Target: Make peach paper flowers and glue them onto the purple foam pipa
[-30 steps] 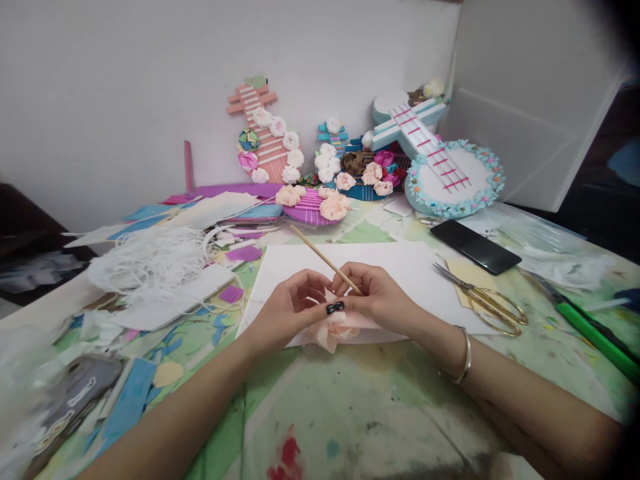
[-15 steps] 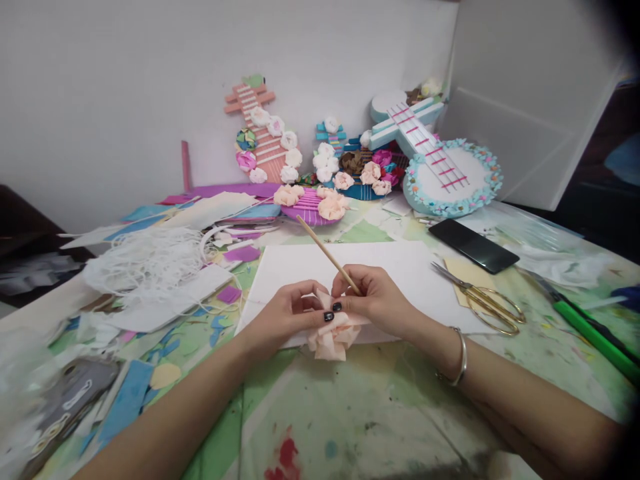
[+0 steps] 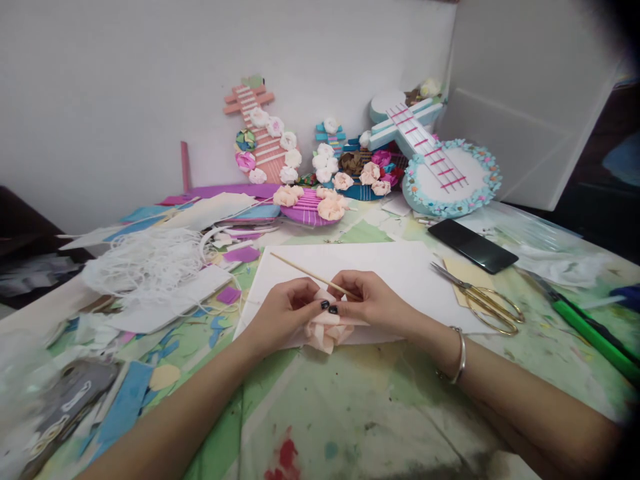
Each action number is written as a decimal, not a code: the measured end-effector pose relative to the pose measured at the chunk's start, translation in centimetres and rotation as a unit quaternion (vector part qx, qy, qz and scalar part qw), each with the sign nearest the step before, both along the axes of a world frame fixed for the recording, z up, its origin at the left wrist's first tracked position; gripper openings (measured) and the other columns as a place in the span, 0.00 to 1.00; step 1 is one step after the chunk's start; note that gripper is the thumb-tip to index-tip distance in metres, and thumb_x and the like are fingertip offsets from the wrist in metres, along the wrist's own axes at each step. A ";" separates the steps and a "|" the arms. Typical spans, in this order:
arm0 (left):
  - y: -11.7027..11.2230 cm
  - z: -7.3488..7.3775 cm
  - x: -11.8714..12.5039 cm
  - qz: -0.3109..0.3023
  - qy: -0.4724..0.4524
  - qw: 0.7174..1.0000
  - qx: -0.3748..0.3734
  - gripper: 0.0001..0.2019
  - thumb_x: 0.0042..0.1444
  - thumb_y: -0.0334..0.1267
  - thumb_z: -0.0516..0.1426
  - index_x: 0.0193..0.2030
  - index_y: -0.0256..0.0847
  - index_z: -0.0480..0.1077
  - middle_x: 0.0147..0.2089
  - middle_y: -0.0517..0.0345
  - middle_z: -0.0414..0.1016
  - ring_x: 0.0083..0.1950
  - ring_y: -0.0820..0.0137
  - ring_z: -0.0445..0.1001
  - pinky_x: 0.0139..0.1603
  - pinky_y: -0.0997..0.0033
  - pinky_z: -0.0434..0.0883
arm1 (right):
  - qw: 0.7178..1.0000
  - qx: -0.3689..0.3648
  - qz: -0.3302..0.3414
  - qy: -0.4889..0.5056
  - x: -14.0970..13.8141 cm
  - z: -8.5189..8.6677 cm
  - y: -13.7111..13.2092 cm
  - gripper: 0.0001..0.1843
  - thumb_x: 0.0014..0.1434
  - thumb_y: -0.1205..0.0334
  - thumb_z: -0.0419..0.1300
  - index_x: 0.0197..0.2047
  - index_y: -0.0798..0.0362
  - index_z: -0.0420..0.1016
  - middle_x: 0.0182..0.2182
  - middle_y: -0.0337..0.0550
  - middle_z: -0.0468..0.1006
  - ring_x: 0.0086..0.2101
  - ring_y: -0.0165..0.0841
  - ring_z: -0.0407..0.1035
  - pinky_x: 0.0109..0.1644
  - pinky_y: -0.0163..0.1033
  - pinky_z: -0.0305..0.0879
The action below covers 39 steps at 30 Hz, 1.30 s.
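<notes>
A peach paper flower [image 3: 327, 333] hangs beneath my fingers, just above the near edge of a white sheet [image 3: 395, 267]. My left hand [image 3: 290, 308] pinches its upper folds between thumb and fingers. From the other side my right hand [image 3: 373, 300] grips the same crumpled paper, the two black-nailed thumbs almost touching. A thin wooden stick [image 3: 305, 268] is tucked into my right hand's curled fingers and points up to the left. The fingers partly hide the top of the flower.
Gold-handled scissors [image 3: 483, 300] and a black phone [image 3: 473, 245] lie to the right, beside a green-handled cutter [image 3: 595, 333]. A heap of white string [image 3: 150, 263] covers the left. Flower-decorated paper instruments [image 3: 450, 173] stand along the wall.
The wooden stick has swung down to the left and lies flatter. My thumbs have come closer together, and the flower has shifted slightly up and left.
</notes>
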<state>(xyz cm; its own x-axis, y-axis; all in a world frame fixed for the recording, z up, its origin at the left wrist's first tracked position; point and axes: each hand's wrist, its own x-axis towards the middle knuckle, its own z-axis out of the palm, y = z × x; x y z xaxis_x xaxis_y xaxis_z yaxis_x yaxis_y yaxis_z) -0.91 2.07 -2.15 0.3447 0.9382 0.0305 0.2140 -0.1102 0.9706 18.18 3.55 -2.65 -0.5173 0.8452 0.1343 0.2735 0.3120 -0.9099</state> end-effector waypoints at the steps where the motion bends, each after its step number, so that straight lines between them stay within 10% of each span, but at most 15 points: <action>1: -0.1 0.1 0.1 0.004 0.003 1.000 -0.003 0.08 0.49 0.38 0.61 0.30 0.34 0.69 0.27 0.61 0.68 0.28 0.75 0.66 0.28 0.77 0.62 | 1.000 -0.009 0.008 -0.005 0.0 -0.2 0.0 0.08 0.53 0.60 0.62 0.32 0.56 0.71 0.23 0.33 0.63 0.24 0.23 0.54 0.25 0.29 0.49; 14: -0.4 0.2 0.1 0.040 -0.060 0.997 -0.040 0.12 0.42 0.27 0.54 0.36 0.39 0.64 0.32 0.60 0.70 0.33 0.71 0.70 0.31 0.73 0.65 | 0.981 -0.147 -0.003 0.126 -0.7 0.2 -0.8 0.10 0.47 0.62 0.64 0.27 0.56 0.66 0.20 0.32 0.64 0.22 0.23 0.58 0.23 0.29 0.51; 26: -1.0 1.0 -0.1 -0.034 0.109 0.961 0.253 0.08 0.47 0.26 0.53 0.34 0.39 0.66 0.35 0.56 0.68 0.38 0.67 0.68 0.41 0.67 0.66 | 0.978 -0.142 -0.027 0.148 -0.5 0.2 -0.4 0.06 0.46 0.67 0.61 0.26 0.55 0.66 0.20 0.31 0.63 0.21 0.22 0.56 0.24 0.29 0.51; 39: -1.2 -0.4 -0.5 -0.043 0.220 0.823 0.522 0.15 0.52 0.22 0.52 0.45 0.38 0.65 0.39 0.50 0.72 0.41 0.66 0.70 0.40 0.67 0.70 | 0.955 -0.224 0.007 0.195 -0.7 0.3 -0.7 0.06 0.45 0.69 0.60 0.27 0.55 0.66 0.18 0.29 0.63 0.18 0.20 0.53 0.21 0.28 0.47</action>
<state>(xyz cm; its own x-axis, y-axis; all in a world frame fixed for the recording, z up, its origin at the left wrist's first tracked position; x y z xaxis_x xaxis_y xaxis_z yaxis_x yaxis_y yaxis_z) -1.36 0.83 -2.56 0.6006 0.4519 0.6596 0.4674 -0.8678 0.1690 17.48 2.85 -2.30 -0.5139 0.8562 -0.0531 -0.1153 -0.1302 -0.9848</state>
